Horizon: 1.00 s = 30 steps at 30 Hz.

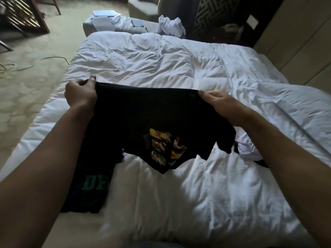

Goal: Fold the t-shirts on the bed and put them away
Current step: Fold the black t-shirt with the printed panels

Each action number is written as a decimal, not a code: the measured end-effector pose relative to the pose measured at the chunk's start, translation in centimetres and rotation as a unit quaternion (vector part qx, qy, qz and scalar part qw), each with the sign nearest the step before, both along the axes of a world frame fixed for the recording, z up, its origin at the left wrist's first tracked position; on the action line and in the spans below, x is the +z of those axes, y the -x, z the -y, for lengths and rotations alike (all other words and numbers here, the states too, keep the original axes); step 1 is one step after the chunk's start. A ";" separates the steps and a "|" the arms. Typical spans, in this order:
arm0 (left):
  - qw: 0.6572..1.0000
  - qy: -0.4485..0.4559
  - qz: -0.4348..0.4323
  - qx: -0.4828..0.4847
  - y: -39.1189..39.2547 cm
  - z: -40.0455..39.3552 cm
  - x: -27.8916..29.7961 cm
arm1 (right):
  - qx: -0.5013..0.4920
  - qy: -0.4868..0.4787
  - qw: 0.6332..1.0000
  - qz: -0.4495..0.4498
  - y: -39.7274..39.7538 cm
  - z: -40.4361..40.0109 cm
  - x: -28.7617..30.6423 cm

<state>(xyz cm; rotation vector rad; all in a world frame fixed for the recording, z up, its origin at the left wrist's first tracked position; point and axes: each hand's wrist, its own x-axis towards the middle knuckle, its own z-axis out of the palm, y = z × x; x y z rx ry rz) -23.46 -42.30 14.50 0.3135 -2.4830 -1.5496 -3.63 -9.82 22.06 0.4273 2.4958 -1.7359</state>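
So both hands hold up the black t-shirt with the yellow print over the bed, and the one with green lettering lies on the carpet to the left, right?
Not quite. The head view shows the t-shirt with green lettering lying on the bed, near its left edge, not on the carpet. The rest stands: left hand and right hand hold up the black t-shirt with the yellow print.

I see a t-shirt (143,111) held above the bed (161,65), between my left hand (80,93) and right hand (217,102). A second t-shirt (89,187) lies on the bed, near left.
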 end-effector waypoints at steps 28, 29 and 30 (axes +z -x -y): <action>0.838 -0.372 0.080 -0.391 -14.7 -13.1 6.2 | -0.098 0.447 0.888 -0.033 -0.6 5.1 -6.1; 0.833 -0.384 0.080 -0.390 -14.4 -13.0 6.6 | -0.089 0.436 0.895 -0.042 -0.8 5.2 -6.7; 0.827 -0.401 0.083 -0.386 -14.1 -13.0 7.1 | -0.108 0.393 0.911 -0.054 -1.3 5.5 -6.9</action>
